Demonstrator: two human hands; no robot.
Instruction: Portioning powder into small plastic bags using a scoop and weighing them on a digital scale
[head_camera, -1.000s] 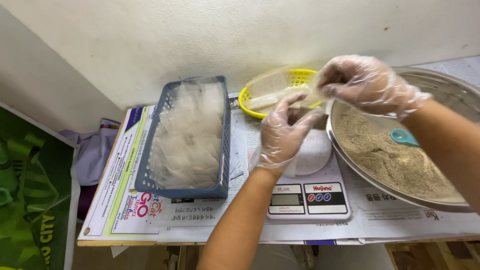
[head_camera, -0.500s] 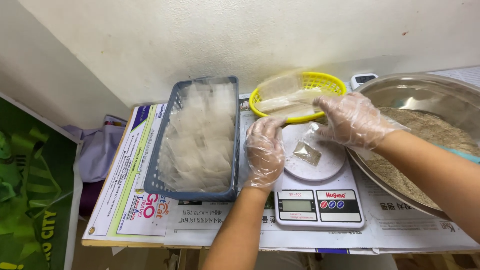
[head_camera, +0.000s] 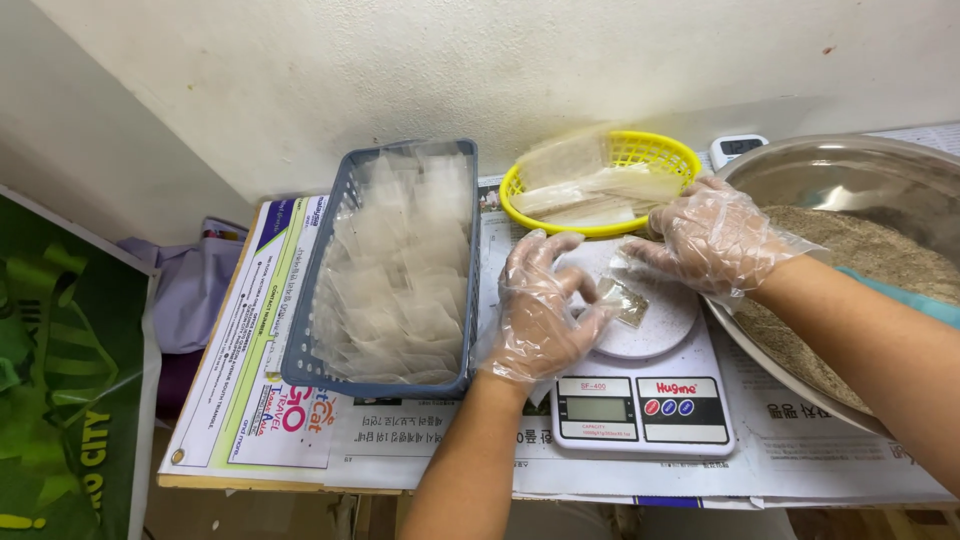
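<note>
Small clear packet (head_camera: 623, 300) of brown grains (lying flat) on the round white scale plate (head_camera: 650, 335).

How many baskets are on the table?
2. The blue basket full of clear bags sits to the left of the scale. The yellow basket is behind the scale, by the wall. None seems hidden.

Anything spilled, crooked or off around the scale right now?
Nothing stands out. The small clear bag lies on the scale platform between the gloved left hand and right hand. No grain shows outside the metal bowl; the blue basket and yellow basket sit level.
</note>
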